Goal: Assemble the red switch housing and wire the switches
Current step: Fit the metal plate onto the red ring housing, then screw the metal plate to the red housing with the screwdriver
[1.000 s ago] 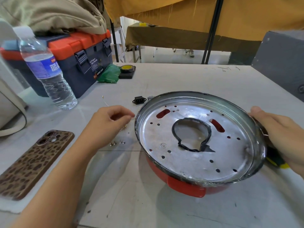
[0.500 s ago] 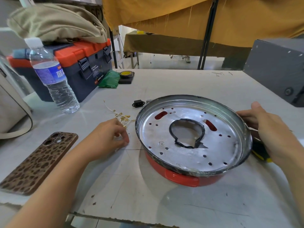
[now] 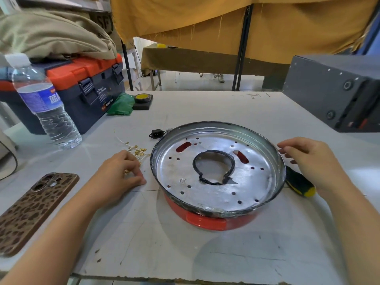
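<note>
Round red housing with a perforated silver metal plate (image 3: pixel 218 182) sitting mid white tabletop (image 3: pixel 185 243), open side up. Left hand (image 3: pixel 119 173) down just left of it, fingers (image 3: pixel 139 179) curled over small gold wire terminals (image 3: pixel 137 151) — can't tell if actually pinching one. Right hand (image 3: pixel 308 159) at the right rim, fingers loosely curled, barely touching. Black-and-yellow screwdriver handle (image 3: pixel 299 184) lying just under that hand. Small black socket (image 3: pixel 156 133) just behind the rim.

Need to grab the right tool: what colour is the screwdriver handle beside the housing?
Black with a yellow end, on the screwdriver handle; the head view shows it.
</note>
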The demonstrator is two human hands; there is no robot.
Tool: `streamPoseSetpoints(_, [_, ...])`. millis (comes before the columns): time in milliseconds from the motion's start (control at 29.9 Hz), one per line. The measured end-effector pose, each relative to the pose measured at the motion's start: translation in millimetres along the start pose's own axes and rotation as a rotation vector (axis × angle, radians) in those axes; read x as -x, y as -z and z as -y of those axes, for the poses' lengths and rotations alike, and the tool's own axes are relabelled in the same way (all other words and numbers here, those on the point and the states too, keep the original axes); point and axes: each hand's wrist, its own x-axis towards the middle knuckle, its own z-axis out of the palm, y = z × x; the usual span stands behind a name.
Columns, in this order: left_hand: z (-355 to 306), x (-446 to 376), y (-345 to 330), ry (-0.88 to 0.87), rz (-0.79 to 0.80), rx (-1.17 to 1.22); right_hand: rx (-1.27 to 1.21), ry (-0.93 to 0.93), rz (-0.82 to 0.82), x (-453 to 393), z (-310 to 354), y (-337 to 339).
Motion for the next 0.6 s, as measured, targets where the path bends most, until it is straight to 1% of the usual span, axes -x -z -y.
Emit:
streamPoseSetpoints(167, [-1,-2,-6,-0.054,-0.144,0.115,0.256,-0.021,0.031,-6,-6,1])
streamPoseSetpoints(334, [-1,-4,-6,0.024,-0.234,0.244,0.24,-0.087,0.087,-14,-5,0])
streamPoseSetpoints(602, [-16,-17,5,-0.004,-0.331,0.513,0.39,-0.145,0.194,-35,-3,-4])
